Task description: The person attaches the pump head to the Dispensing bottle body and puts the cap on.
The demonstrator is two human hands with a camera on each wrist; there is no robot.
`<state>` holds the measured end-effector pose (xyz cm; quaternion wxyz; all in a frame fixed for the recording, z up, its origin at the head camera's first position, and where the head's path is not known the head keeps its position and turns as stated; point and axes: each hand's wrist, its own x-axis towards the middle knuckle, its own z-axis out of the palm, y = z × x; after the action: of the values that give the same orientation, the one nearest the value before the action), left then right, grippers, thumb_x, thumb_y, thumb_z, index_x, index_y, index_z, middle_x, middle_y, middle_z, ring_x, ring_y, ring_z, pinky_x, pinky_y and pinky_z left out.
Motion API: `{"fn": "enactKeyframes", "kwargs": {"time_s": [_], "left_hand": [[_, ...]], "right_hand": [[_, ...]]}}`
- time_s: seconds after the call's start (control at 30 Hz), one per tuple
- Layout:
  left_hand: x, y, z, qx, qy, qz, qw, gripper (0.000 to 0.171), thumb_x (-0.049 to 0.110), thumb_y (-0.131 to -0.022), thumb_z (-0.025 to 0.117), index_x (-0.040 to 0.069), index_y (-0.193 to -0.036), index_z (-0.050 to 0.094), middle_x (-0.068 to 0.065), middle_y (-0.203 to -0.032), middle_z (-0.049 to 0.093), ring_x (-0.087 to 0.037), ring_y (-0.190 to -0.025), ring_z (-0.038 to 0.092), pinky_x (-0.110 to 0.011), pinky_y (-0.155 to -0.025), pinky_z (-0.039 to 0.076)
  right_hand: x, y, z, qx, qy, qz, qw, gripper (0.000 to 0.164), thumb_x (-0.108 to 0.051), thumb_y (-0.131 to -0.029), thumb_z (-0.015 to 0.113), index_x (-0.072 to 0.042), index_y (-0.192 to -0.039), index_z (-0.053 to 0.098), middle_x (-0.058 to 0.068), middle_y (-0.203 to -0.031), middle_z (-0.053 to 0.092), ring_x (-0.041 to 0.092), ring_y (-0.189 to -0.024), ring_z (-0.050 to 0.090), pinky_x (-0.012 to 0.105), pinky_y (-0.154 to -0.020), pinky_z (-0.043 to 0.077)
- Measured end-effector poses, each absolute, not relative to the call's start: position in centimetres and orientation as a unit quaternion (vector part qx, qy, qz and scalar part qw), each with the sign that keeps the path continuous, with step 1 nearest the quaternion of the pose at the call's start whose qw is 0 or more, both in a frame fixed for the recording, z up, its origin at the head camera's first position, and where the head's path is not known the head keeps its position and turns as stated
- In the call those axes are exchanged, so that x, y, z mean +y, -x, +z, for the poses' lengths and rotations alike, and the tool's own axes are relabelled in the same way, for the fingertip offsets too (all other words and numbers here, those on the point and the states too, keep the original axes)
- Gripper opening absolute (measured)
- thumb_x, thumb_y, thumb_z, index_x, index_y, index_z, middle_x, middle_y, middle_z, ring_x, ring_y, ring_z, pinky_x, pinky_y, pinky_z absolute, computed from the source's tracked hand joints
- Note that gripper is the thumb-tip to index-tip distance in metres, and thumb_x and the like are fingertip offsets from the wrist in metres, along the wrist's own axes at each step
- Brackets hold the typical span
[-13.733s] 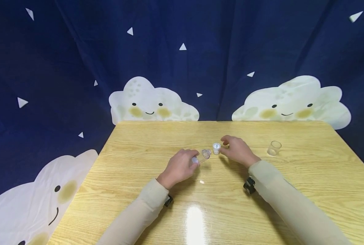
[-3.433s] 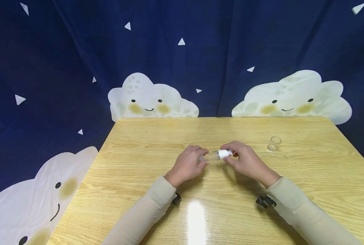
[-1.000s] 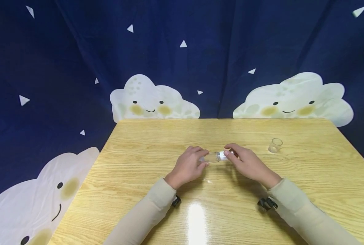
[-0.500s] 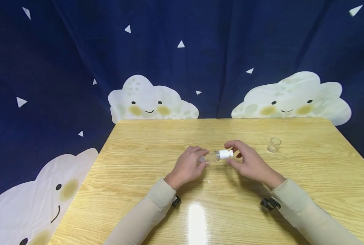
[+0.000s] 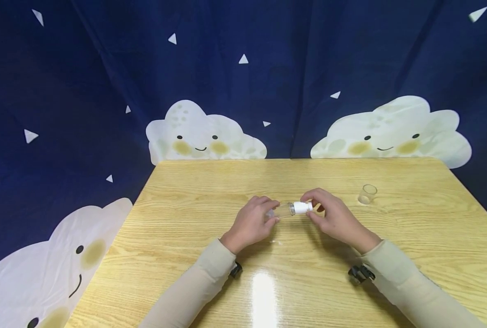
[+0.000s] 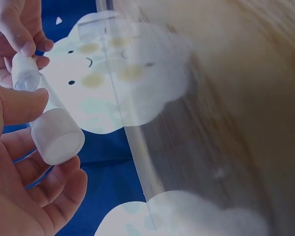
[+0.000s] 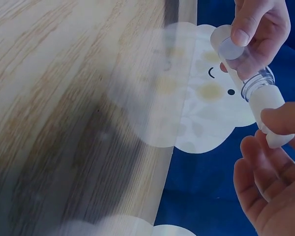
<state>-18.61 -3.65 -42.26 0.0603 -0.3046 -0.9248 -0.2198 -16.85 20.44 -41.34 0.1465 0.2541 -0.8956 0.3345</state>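
My left hand [image 5: 251,223] grips a small clear bottle [image 5: 283,210] near its base, holding it on its side above the table. In the left wrist view the frosted white bottle base [image 6: 59,140] shows between the thumb and fingers. A white pump top [image 5: 301,207] sits at the bottle's neck, pointing right. My right hand [image 5: 335,221] pinches the outer end of this pump top between thumb and fingertips. In the right wrist view the clear ringed neck [image 7: 257,83] shows beside the white pump top [image 7: 266,103].
A clear open cylinder [image 5: 367,194], like a bottle's overcap, stands on the wooden table [image 5: 202,182] to the right of the right hand. Behind the table hangs a dark blue curtain [image 5: 288,82] with clouds. A dark wrist device [image 5: 361,274] sits under the right cuff.
Earliest, the white piece stood apart on the table by the right hand; now it is at the bottle's neck. Half a second ago the right fingers were spread around it; now they close on it.
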Motion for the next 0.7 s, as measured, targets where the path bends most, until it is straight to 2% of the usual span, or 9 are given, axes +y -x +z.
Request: {"fn": "enactKeyframes", "kwargs": {"time_s": [0.17, 0.3, 0.47, 0.57, 0.7], "left_hand": [[-3.62, 18.63, -42.39, -0.924, 0.307, -0.221, 0.065, 0.038, 0.027, -0.093, 0.069, 0.012, -0.127, 0.066, -0.002, -0.121, 0.07, -0.019, -0.11, 0.063, -0.032, -0.09, 0.054], [-3.62, 18.6, -42.39, -0.924, 0.307, -0.219, 0.066, 0.037, 0.027, -0.093, 0.069, 0.012, -0.127, 0.066, -0.002, -0.122, 0.069, -0.02, -0.11, 0.062, -0.032, -0.09, 0.055], [-3.64, 18.54, -42.36, -0.922, 0.312, -0.22, 0.063, 0.037, 0.026, -0.093, 0.069, 0.012, -0.127, 0.066, -0.002, -0.122, 0.069, -0.02, -0.111, 0.062, -0.032, -0.091, 0.054], [-3.63, 18.52, -42.31, -0.921, 0.315, -0.223, 0.06, 0.038, 0.025, -0.093, 0.07, 0.012, -0.128, 0.066, -0.002, -0.123, 0.069, -0.02, -0.112, 0.062, -0.033, -0.093, 0.054], [-3.6, 18.51, -42.26, -0.922, 0.312, -0.221, 0.055, 0.038, 0.026, -0.093, 0.069, 0.013, -0.128, 0.066, -0.002, -0.124, 0.069, -0.02, -0.113, 0.062, -0.033, -0.094, 0.054]], "right_hand": [[20.39, 16.89, -41.45, -0.894, -0.258, 0.332, 0.153, 0.032, 0.005, -0.083, 0.073, -0.01, -0.11, 0.066, 0.002, -0.101, 0.068, 0.009, -0.081, 0.06, 0.024, -0.066, 0.053], [20.41, 16.9, -41.45, -0.898, -0.247, 0.34, 0.128, 0.026, -0.001, -0.086, 0.072, -0.007, -0.111, 0.067, 0.002, -0.095, 0.069, 0.008, -0.079, 0.059, 0.024, -0.066, 0.054], [20.49, 16.99, -41.31, -0.911, -0.219, 0.341, 0.081, 0.011, -0.016, -0.094, 0.067, -0.008, -0.101, 0.07, -0.001, -0.084, 0.068, 0.007, -0.074, 0.058, 0.022, -0.065, 0.052], [20.55, 17.03, -41.24, -0.914, -0.214, 0.337, 0.073, 0.011, -0.02, -0.096, 0.065, -0.01, -0.094, 0.07, -0.002, -0.079, 0.067, 0.007, -0.069, 0.057, 0.021, -0.062, 0.051], [20.58, 17.04, -41.21, -0.915, -0.213, 0.336, 0.067, 0.013, -0.022, -0.097, 0.063, -0.011, -0.093, 0.069, -0.004, -0.075, 0.063, 0.008, -0.064, 0.054, 0.021, -0.058, 0.046]]}}
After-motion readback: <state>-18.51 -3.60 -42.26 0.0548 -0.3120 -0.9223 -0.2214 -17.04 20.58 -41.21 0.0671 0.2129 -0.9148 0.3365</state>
